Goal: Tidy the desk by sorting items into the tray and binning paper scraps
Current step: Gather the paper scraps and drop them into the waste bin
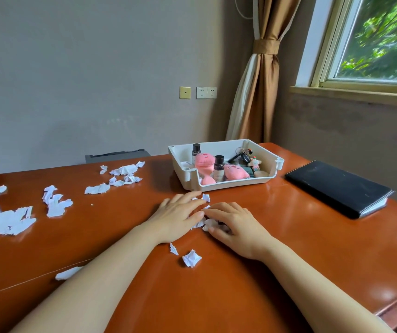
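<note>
- Left hand (177,217) lies flat, fingers spread, against scraps (208,223) on the worktop (288,224).
- Right hand (234,227) cups them, grip seemingly loose.
- Tray (275,168) sits just behind.

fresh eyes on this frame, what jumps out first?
Both hands, left hand and right hand, meet at desk centre, raking up a small pile of paper scraps. More torn white paper litters the desk's left side. Behind the hands, a white tray holds pink plush toys, small bottles and keys.
</note>
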A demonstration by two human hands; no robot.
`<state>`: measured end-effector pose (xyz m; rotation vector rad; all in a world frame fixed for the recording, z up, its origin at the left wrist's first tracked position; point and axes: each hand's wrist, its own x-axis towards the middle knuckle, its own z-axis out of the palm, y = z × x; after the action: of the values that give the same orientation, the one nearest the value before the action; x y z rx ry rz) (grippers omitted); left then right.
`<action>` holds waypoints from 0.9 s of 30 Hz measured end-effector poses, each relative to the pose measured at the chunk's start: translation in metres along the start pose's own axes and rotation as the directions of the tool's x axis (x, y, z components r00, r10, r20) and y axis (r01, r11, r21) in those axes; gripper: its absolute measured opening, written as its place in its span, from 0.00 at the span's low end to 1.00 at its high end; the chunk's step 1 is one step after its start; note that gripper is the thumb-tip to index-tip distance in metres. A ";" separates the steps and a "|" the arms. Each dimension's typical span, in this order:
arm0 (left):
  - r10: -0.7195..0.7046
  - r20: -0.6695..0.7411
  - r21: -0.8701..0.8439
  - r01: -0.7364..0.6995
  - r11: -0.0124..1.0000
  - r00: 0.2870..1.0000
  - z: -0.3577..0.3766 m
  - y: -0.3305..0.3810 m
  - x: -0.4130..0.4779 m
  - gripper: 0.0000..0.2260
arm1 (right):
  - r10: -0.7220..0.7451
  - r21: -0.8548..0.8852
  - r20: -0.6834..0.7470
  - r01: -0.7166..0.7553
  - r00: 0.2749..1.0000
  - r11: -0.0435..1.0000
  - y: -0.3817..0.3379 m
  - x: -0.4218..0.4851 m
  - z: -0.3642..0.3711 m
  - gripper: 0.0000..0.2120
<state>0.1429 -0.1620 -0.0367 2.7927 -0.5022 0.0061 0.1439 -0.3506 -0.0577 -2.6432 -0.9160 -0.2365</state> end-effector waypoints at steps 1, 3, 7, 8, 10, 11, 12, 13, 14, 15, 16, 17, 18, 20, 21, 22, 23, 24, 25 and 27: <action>0.001 0.000 0.003 -0.001 1.000 1.000 0.002 -0.002 0.002 0.20 | -0.001 0.006 -0.001 0.001 1.000 1.000 0.000 0.000 0.000 0.21; 0.017 0.006 -0.008 -0.017 1.000 1.000 0.004 -0.002 0.003 0.20 | -0.004 0.022 -0.017 0.004 1.000 1.000 -0.001 0.000 -0.001 0.18; 0.047 -0.003 -0.016 -0.047 0.999 0.999 0.002 0.002 0.007 0.22 | 0.000 0.079 -0.080 0.007 0.997 0.997 0.000 -0.002 -0.001 0.16; 0.049 0.003 -0.012 -0.049 0.999 0.999 0.001 0.004 0.008 0.22 | 0.005 0.100 -0.099 0.005 0.995 0.995 0.001 -0.003 -0.001 0.15; 0.040 0.013 0.010 -0.040 0.999 0.999 0.002 0.006 0.012 0.21 | 0.019 0.137 -0.124 -0.002 0.992 0.991 0.002 -0.003 -0.002 0.12; 0.034 0.012 0.028 -0.034 0.999 0.999 0.004 0.007 0.013 0.20 | 0.024 0.154 -0.131 -0.004 0.991 0.988 0.003 -0.003 -0.002 0.11; 0.030 0.008 0.048 -0.030 0.998 1.000 0.005 0.008 0.015 0.20 | 0.027 0.171 -0.132 -0.004 0.991 0.985 0.003 -0.003 -0.003 0.11; 0.020 0.005 0.064 -0.020 0.998 1.000 0.005 0.009 0.015 0.20 | 0.032 0.186 -0.128 -0.008 0.991 0.982 0.003 -0.003 -0.004 0.11; 0.013 0.003 0.068 -0.013 0.998 1.000 0.006 0.009 0.017 0.20 | 0.038 0.201 -0.124 -0.012 0.992 0.980 0.002 -0.004 -0.004 0.11; 0.004 0.002 0.068 -0.004 0.998 1.000 0.006 0.010 0.017 0.20 | 0.044 0.214 -0.122 -0.017 0.992 0.977 0.003 -0.004 -0.005 0.11; -0.001 0.001 0.067 0.001 0.998 1.000 0.006 0.011 0.018 0.19 | 0.048 0.221 -0.121 -0.021 0.991 0.975 0.003 -0.004 -0.005 0.10; -0.004 -0.001 0.067 0.004 0.998 1.000 0.006 0.012 0.018 0.19 | 0.054 0.224 -0.118 -0.027 0.992 0.974 0.003 -0.004 -0.006 0.10; -0.004 -0.003 0.069 0.004 0.998 1.000 0.006 0.012 0.018 0.19 | 0.057 0.223 -0.116 -0.030 0.992 0.974 0.002 -0.004 -0.006 0.11; -0.006 -0.018 0.062 0.008 0.998 1.000 0.006 0.013 0.017 0.18 | 0.059 0.222 -0.116 -0.032 0.991 0.974 0.001 -0.004 -0.007 0.11; -0.007 -0.026 0.055 0.008 0.998 1.000 0.007 0.013 0.015 0.18 | 0.060 0.223 -0.118 -0.033 0.991 0.974 0.001 -0.005 -0.007 0.11; -0.007 -0.033 0.046 0.009 0.999 0.999 0.008 0.013 0.013 0.18 | 0.060 0.221 -0.119 -0.033 0.991 0.975 0.001 -0.005 -0.008 0.11; -0.007 -0.039 0.033 0.008 0.999 0.999 0.009 0.011 0.011 0.18 | 0.062 0.217 -0.116 -0.035 0.991 0.975 0.001 -0.005 -0.008 0.11; -0.007 -0.044 0.010 0.007 1.000 0.999 0.009 0.010 0.007 0.17 | 0.063 0.214 -0.113 -0.038 0.992 0.976 0.001 -0.005 -0.008 0.10; -0.009 -0.046 -0.024 0.008 1.000 0.999 0.009 0.009 0.003 0.17 | 0.065 0.213 -0.112 -0.040 0.992 0.976 0.001 -0.005 -0.007 0.10; -0.028 -0.037 -0.116 0.023 0.993 0.999 0.007 0.007 -0.008 0.16 | 0.071 0.218 -0.122 -0.043 0.990 0.975 0.000 -0.005 -0.007 0.10</action>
<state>0.1325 -0.1676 -0.0421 2.6799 -0.4430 0.0246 0.1398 -0.3561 -0.0522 -2.4198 -0.7760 -0.2745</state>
